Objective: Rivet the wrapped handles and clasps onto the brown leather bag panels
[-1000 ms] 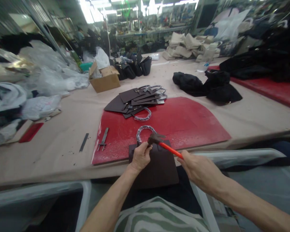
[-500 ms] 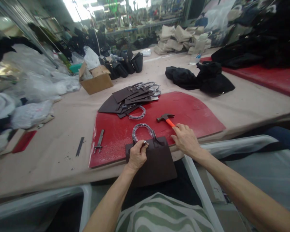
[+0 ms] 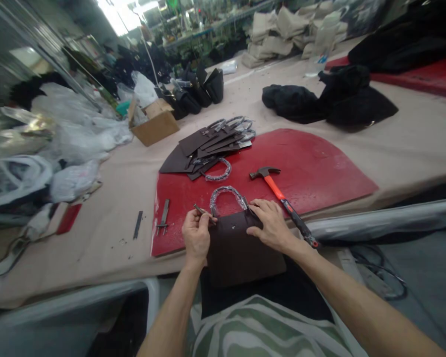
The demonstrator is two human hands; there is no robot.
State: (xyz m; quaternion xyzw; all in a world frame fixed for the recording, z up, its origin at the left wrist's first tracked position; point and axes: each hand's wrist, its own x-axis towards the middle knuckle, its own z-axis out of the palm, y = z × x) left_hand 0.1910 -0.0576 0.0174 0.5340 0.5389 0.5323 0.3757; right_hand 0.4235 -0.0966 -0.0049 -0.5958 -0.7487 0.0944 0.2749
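A dark brown bag panel (image 3: 245,253) hangs over the front edge of the red board, its plastic-wrapped handle (image 3: 226,191) lying upward on the board. A small metal fitting shows near the panel's top middle. My left hand (image 3: 196,235) is closed around a short metal rod, like a punch (image 3: 198,208), at the panel's upper left corner. My right hand (image 3: 269,223) grips the panel's upper right by the handle's base, thumb on the front. Just right of that hand lies a claw hammer (image 3: 273,186) with an orange and black handle, held by neither hand.
The red board (image 3: 312,168) carries a pile of brown panels (image 3: 208,146) with wrapped handles and a pronged metal tool (image 3: 164,215). Left of it lies a dark metal strip (image 3: 138,224). Behind stand a cardboard box (image 3: 156,126) and black bags; black cloth (image 3: 319,101) lies at the right.
My right hand has let go of the hammer and moved left onto the panel. My left hand has shifted to the panel's left corner, with the rod now tilted. The view has turned slightly.
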